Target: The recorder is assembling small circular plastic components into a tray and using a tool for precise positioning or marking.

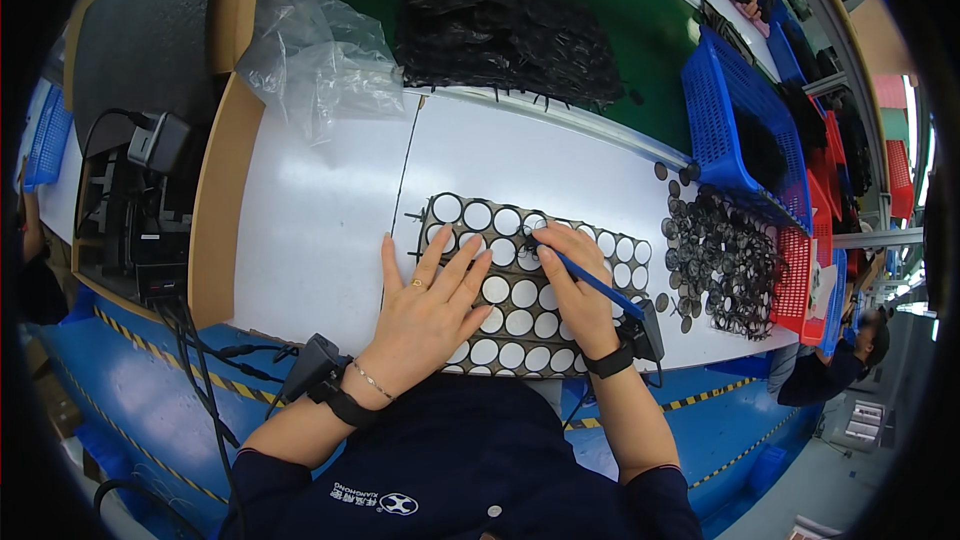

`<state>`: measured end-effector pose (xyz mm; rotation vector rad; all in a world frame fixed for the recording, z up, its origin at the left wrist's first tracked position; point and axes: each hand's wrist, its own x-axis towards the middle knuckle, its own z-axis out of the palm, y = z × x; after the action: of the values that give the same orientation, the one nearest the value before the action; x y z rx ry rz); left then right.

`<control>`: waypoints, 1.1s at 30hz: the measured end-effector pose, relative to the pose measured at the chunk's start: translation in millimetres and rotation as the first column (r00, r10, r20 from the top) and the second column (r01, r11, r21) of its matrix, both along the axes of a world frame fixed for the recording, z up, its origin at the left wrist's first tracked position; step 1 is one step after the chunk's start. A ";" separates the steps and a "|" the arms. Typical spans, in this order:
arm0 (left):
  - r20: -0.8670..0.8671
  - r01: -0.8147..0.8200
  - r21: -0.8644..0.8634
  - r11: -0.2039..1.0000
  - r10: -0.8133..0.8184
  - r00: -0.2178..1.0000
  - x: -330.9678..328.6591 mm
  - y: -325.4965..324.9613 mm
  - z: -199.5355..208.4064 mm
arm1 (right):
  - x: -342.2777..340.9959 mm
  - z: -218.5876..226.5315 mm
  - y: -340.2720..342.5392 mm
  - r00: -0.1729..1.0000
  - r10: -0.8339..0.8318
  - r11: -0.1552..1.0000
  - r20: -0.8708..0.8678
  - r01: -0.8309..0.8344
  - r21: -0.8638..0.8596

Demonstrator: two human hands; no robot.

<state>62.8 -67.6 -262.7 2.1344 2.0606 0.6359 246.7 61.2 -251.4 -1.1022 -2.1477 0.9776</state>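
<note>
A sheet of white discs in dark rings point(524, 294) lies on the white table in front of me, the discs set in rows. My left hand point(425, 310) rests flat across its left side, fingers spread, holding nothing. In my right hand point(578, 285) is a slim blue pen-like stick point(598, 286), pinched between the fingers and slanting down to the right. Close to its fingertips, over the upper rows, shows a small tangle of thin black strands point(533, 240); whether it belongs to the stick I cannot tell.
Loose dark discs and black ring pieces point(715, 260) are heaped to the right. Blue point(745, 130) and red point(800, 280) baskets stand beyond them. Black pieces point(510, 40) lie on the green conveyor belt. At left are clear plastic bags point(320, 60) and a cardboard box point(222, 210) with cables.
</note>
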 end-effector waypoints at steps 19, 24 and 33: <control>-0.012 0.005 0.010 1.000 -0.005 1.000 -0.2 -0.2 -1.9 | -9.6 -6.8 10.7 0.968 -0.070 0.805 0.239 -0.086 0.586; -0.009 0.013 0.018 1.000 -0.013 1.000 -0.1 1.8 -2.5 | 17.6 22.8 41.3 0.938 -0.299 0.945 -0.178 0.317 0.081; -0.024 0.011 -0.004 1.000 -0.011 1.000 -0.6 -1.7 -3.4 | 119.7 150.6 181.1 0.867 -0.413 0.892 -0.279 0.447 0.065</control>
<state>62.3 -69.2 -266.2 2.1608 2.0585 0.6072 366.3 242.4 -100.7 -1.2440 -1.6305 0.7165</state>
